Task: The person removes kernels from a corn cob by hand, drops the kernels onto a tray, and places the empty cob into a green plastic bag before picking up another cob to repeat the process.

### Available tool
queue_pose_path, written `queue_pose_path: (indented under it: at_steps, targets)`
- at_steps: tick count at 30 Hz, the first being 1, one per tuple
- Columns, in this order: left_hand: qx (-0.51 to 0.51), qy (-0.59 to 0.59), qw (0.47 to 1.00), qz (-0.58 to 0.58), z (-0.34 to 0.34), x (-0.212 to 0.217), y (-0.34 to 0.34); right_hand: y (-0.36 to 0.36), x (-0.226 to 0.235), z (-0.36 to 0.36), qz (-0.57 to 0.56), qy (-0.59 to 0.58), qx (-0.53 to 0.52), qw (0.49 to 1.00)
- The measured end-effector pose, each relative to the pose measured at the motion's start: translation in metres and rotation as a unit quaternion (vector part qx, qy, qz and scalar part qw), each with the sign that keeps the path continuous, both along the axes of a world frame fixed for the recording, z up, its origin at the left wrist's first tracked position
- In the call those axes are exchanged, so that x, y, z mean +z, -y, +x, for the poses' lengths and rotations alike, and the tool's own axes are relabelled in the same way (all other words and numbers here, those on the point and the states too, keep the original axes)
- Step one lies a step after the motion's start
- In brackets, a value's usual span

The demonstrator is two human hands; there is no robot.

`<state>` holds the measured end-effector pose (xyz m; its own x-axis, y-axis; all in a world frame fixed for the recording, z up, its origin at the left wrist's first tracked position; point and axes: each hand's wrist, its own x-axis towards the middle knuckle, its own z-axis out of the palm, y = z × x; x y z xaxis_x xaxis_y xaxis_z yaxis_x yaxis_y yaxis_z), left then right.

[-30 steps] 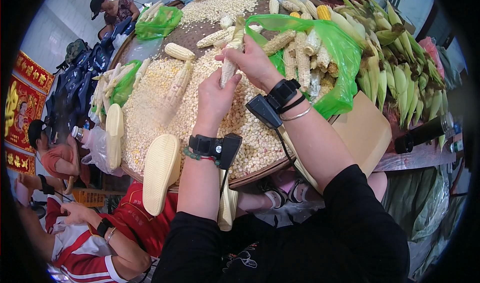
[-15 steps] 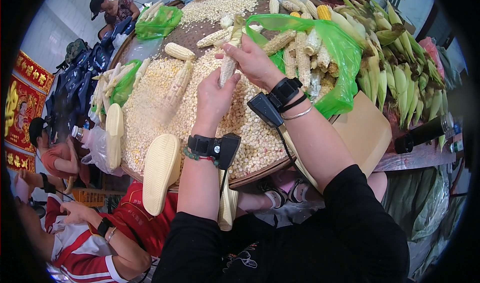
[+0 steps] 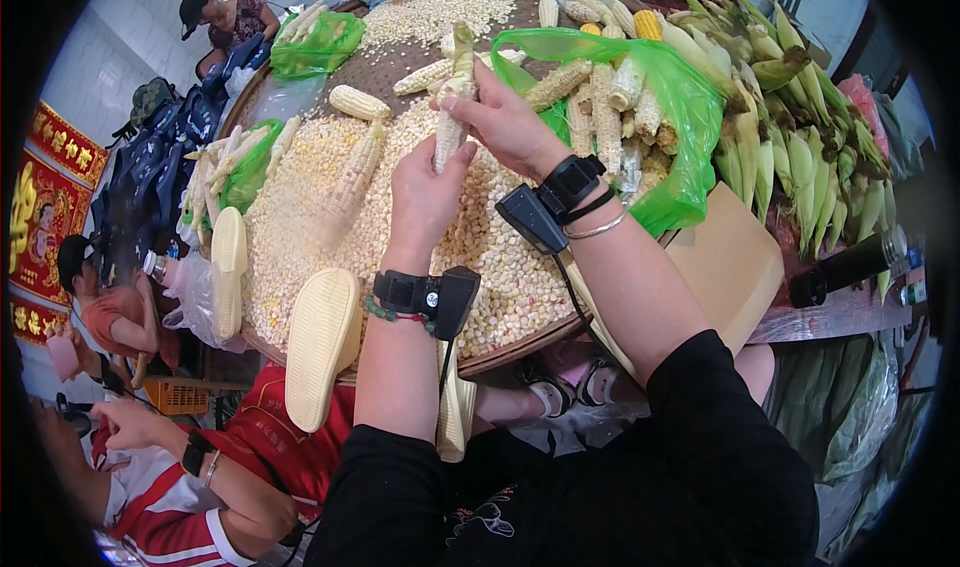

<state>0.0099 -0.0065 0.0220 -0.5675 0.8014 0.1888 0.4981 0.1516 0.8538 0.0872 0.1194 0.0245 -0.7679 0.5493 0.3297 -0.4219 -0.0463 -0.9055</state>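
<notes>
My left hand is closed round the lower end of a pale corn cob, which stands nearly upright over the tray. Higher up, my right hand grips the same cob, its thumb pressed on the side and the stalk end poking out above. Loose white kernels lie in a thick layer under both hands. Left of them, a corn cob and another long cob rest on the kernels. Beside my right hand a green plastic bag holds several stripped cobs.
Husked-green corn ears are heaped at the right, above a dark bottle. Pale yellow slippers stand along the near rim. Another green bag of cobs sits at the far left. A co-worker in red and white is close at my left.
The cob has turned more upright, its stalk end shifting slightly left and up, with both my hands still on it. The co-worker at lower left has moved their arms.
</notes>
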Motion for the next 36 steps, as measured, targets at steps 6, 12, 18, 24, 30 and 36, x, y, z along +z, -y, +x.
queue_pose_path:
  at_steps: [6, 12, 18, 24, 30, 36]
  targets:
    - [0.005, -0.077, 0.996, 0.045, 0.001, -0.004, -0.001, 0.007, 0.010, 0.003, -0.089, -0.005, -0.027, 0.996]
    - [-0.001, -0.101, 0.995, -0.003, 0.005, 0.000, 0.000, 0.001, 0.000, -0.001, -0.093, 0.004, -0.062, 0.994]
    - [0.000, -0.087, 0.996, -0.002, 0.005, -0.002, 0.000, 0.000, 0.000, -0.003, -0.101, 0.017, -0.052, 0.993]
    - [-0.019, -0.036, 0.999, 0.017, 0.003, -0.002, 0.000, -0.003, -0.002, -0.004, -0.069, 0.003, -0.037, 0.997]
    - [-0.032, 0.015, 0.999, 0.033, -0.001, -0.007, -0.002, -0.004, -0.001, -0.002, -0.057, -0.006, -0.019, 0.998]
    - [-0.016, -0.058, 0.996, 0.060, 0.001, -0.007, -0.002, 0.005, 0.008, 0.003, -0.082, 0.009, -0.036, 0.996]
